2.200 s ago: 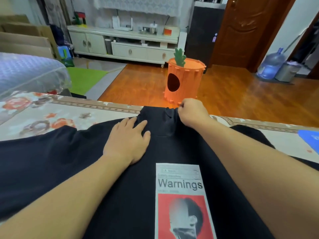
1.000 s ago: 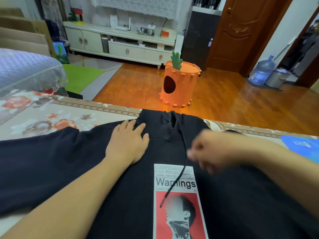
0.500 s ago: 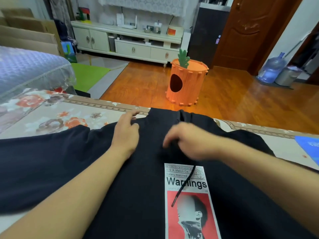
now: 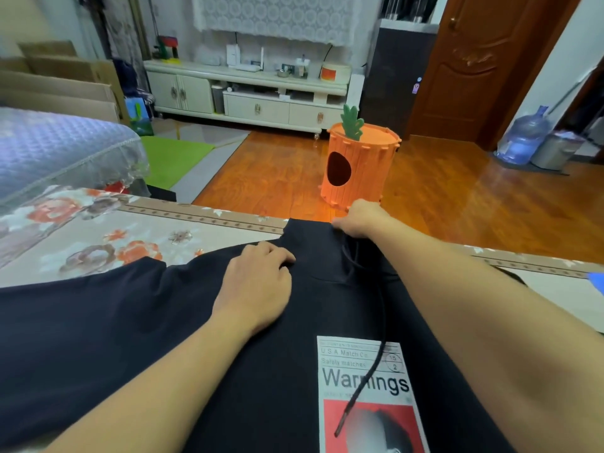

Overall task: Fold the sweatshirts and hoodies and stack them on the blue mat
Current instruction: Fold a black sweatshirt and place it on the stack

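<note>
In the head view the job looks barely begun: the black hoodie (image 4: 163,338) lies spread flat and unfolded on the counter (image 4: 98,230), left hand (image 4: 255,289) resting on it with fingers loosely bent, right hand (image 4: 362,220) pinching its far hood edge, mat (image 4: 596,279) well right.

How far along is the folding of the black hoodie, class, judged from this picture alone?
Done: the black hoodie lies spread front-up on the floral cloth. In hand: the left hand rests near the collar while the right hand grips the hood's far edge; the drawstring trails over the print. Left: every fold, then stacking on the blue mat, which shows nothing on its visible corner.
</note>
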